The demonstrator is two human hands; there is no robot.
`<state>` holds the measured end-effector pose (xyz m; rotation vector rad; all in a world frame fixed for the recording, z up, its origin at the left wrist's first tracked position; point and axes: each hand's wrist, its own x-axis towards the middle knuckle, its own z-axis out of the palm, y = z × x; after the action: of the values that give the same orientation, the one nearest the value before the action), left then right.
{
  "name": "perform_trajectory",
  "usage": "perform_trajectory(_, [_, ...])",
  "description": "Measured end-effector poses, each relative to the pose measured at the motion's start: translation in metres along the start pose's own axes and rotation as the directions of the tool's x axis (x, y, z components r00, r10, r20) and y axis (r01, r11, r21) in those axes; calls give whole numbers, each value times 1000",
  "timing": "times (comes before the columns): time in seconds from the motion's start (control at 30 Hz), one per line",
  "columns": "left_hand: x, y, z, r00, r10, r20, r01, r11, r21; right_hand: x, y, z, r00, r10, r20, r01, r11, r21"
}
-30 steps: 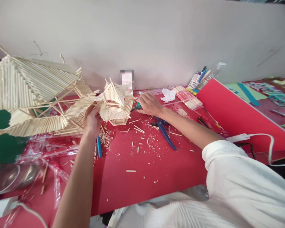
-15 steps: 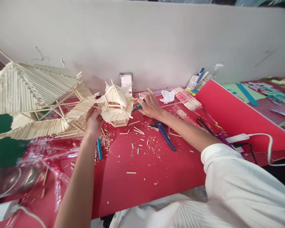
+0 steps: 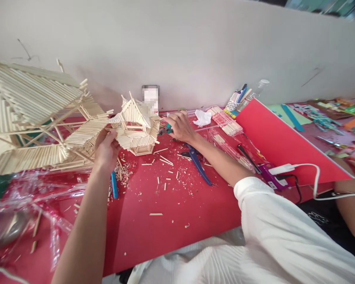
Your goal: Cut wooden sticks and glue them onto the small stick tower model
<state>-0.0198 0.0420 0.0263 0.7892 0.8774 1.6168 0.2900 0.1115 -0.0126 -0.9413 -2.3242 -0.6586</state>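
Note:
My left hand (image 3: 106,150) is at the left edge of a small pavilion model (image 3: 137,125) built of thin wooden sticks, its bent fingers against the lower roof. The pavilion stands upright on the red table. To the left is a larger stick-built house model (image 3: 37,92) with a sloping roof. My right hand (image 3: 180,125) is just right of the pavilion, fingers curled over a small teal-handled tool, seemingly pliers (image 3: 167,128); most of the handles are hidden. Below that hand lie blue-handled cutters (image 3: 200,166).
Stick scraps and crumbs litter the red table (image 3: 142,236). A blue strip-shaped tool (image 3: 114,185) lies near my left wrist. Behind are a phone (image 3: 150,94), a crumpled tissue (image 3: 202,118) and packs of sticks (image 3: 226,120). A red board (image 3: 281,146) leans at right, beside another person's arm.
My right hand's raised fingers have come down and curled over the teal-handled pliers. The view has swung slightly right; the pavilion stays in place.

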Motion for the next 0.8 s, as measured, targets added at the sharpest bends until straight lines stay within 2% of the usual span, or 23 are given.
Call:
perform_trajectory(0.17, [0,-1,-1,999,29,17,-30,999,28,6,2,4,998,68,-14,-67,994,82])
perform_trajectory(0.33, [0,-1,0,999,43,21,-43,999,-5,10,0,9,992,107,-61,-102,992,68])
perform_trajectory(0.47, [1,-1,0,999,39,-4,-39,999,-6,9,-3,14,993,112,-22,-110,991,75])
perform_trajectory(0.6, [2,-1,1,999,39,-11,-40,999,-14,3,-9,16,992,114,-49,-111,992,60])
perform_trajectory(0.8, [0,1,3,999,30,-17,-30,999,-17,-2,-8,7,994,105,-12,-105,993,52])
